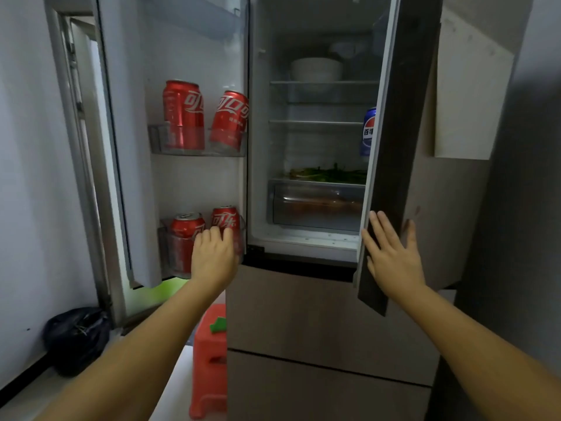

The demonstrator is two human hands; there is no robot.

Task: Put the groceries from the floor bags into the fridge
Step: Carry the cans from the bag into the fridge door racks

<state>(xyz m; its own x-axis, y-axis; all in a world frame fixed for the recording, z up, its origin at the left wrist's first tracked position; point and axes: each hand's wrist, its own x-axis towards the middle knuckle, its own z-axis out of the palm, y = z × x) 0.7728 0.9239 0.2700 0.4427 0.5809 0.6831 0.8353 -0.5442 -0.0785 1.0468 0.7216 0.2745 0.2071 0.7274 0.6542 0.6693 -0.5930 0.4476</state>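
Observation:
The fridge (315, 302) stands in front of me with both upper doors swung out. The left door (133, 147) carries two red cola cans (185, 113) on its upper rack and two more red cans (186, 227) on the lower rack. My left hand (214, 256) rests on the lower rack's front, fingers over the rack edge by the right can. My right hand (391, 253) lies flat with spread fingers against the dark edge of the right door (397, 147). A blue cola can (368, 132) sits in that door. Inside are a white bowl (317, 69) and green vegetables (331, 174).
A clear crisper drawer (315, 205) sits under the vegetables. A red plastic stool (209, 360) stands on the floor left of the fridge's lower drawers. A black plastic bag (76, 338) lies on the floor by the left wall and door frame.

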